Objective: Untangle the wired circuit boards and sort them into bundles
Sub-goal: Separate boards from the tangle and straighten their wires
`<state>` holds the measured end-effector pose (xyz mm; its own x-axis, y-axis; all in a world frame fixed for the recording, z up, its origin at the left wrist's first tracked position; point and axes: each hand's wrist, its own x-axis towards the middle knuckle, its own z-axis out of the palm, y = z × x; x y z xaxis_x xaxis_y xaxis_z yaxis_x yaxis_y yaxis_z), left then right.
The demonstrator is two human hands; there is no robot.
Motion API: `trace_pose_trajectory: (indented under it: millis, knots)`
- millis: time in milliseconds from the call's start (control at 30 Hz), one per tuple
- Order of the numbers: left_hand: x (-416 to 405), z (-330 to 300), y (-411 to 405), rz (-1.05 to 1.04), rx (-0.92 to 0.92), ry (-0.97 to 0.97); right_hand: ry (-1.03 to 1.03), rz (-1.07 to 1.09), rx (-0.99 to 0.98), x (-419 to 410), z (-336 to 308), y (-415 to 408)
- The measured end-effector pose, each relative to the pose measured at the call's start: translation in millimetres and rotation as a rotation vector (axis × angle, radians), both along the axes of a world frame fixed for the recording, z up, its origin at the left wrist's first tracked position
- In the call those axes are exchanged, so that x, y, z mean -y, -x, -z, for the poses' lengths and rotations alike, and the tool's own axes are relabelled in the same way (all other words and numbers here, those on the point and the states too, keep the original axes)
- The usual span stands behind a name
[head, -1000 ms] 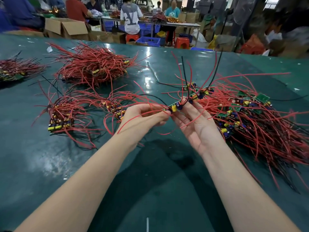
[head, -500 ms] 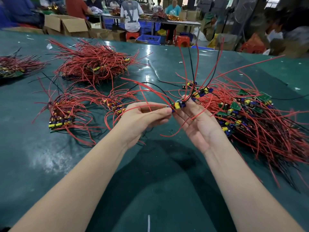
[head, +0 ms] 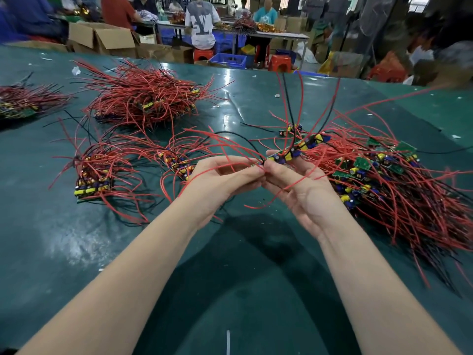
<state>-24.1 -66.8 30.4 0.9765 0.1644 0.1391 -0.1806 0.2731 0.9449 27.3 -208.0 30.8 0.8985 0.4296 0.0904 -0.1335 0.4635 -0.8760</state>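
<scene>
Head view: two bare hands meet above a green desk point(head: 107, 252), working one wired circuit board point(head: 286, 156) between them.
Change: against half a second ago, the board's red and black leads point(head: 289, 98) rise higher and fan wider, and the board sits a little farther clear of the tangled heap point(head: 399, 180). Judged from this, one board is nearly free, though some red wires still cross the right palm.
Left hand: left hand point(head: 225, 183) pinches the near end of the board or its wires, with the fingertips drawn together and the other fingers curled beneath.
Right hand: right hand point(head: 304, 190) lies palm up, with its fingers loosely spread under the board and its thumb closing toward the left fingertips; whether it grips or only supports the board cannot be told.
Heap: just right of the held board, touching the desk, with many green boards and red wires mixed.
Sorted bundles: two small bundles point(head: 94, 175) left of the held board, and a larger pile point(head: 143, 98) beyond them.
Next: likely draw the leads clear, then lay the board with a bundle.
</scene>
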Motion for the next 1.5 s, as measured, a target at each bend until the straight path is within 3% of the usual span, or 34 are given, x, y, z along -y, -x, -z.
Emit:
trace_pose_trajectory:
  millis: [500,767,1067,1233,1500]
  knots:
    - [-2.0,1.1,-3.1,-0.007,-0.006,-0.019,-0.052,-0.014,-0.06,4.2,3.1,-7.7]
    - [-0.7,-0.6,-3.5,-0.075,-0.02,0.018,0.068,0.106,0.007,3.1,1.6,-7.4]
    - [0.0,-4.4,-4.1,-0.066,-0.064,0.127,-0.019,0.038,-0.053,3.2,-0.5,-6.4]
    - [0.6,-3.8,-3.0,-0.083,-0.043,0.042,-0.001,0.027,-0.071,1.5,-4.1,-5.4]
    - [-6.5,-4.8,-0.4,0.019,-0.024,0.069,-0.002,-0.076,-0.12,3.5,-0.7,-5.6]
